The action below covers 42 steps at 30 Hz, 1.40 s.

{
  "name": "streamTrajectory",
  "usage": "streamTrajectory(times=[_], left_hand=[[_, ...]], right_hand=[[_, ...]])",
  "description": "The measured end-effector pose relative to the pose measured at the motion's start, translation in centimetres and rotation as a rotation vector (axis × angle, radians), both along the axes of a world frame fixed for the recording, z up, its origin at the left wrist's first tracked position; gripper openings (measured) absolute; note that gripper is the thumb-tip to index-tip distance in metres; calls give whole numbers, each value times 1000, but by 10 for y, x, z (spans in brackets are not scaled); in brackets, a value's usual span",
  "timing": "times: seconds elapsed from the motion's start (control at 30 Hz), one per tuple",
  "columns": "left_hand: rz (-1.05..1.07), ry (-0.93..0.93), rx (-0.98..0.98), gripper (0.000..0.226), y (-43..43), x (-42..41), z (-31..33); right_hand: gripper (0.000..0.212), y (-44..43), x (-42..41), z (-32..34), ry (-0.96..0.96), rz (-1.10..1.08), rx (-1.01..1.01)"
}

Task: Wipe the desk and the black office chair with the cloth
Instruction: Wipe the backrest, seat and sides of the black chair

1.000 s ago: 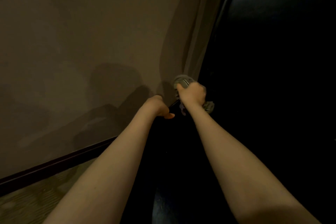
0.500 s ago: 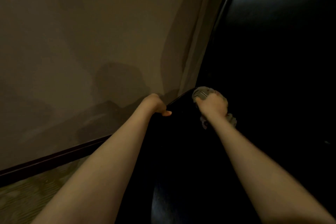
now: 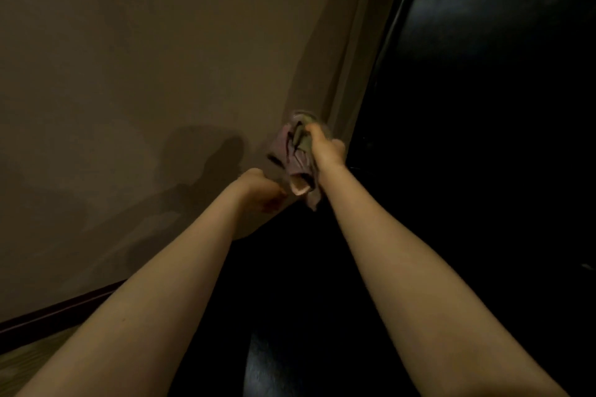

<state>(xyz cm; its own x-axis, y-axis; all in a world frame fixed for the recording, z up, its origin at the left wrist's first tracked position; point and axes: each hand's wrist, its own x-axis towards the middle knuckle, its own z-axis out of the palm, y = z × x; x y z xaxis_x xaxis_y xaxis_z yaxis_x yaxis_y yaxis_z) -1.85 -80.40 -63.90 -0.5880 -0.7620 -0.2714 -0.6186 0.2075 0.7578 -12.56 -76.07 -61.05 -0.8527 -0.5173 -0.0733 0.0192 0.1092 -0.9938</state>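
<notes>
The cloth point(image 3: 298, 155) is bunched up in the right hand point(image 3: 327, 147). That grip is clenched tight round it, and loose ends hang down below the grip. The cloth sits right by the edge of a black surface point(image 3: 451, 171), but I cannot tell if it touches. I think this dark shiny thing is the office chair, though it is too dark to be sure.

The left hand point(image 3: 259, 190) is just below and to the left of the cloth grip, at that same edge. Its fingers look curled, maybe to keep the black thing steady for wiping. I cannot tell if it really holds on.

Behind both hands is a plain wall point(image 3: 145, 58). Far below the grip, a dark baseboard point(image 3: 64, 306) meets the floor point(image 3: 29, 351).
</notes>
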Motion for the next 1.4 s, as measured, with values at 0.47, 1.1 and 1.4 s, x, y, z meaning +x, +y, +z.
streamTrajectory(times=[0.47,1.1,1.4], left_hand=[[-184,-219,-217,42,7,-49,-20],[-49,-82,-368,31,10,-11,-16],[12,-312,-43,42,36,93,-22]], right_hand=[[46,35,-105,-53,703,-285,962],[54,36,-123,-47,1081,37,929],[59,37,-108,-46,970,79,865]])
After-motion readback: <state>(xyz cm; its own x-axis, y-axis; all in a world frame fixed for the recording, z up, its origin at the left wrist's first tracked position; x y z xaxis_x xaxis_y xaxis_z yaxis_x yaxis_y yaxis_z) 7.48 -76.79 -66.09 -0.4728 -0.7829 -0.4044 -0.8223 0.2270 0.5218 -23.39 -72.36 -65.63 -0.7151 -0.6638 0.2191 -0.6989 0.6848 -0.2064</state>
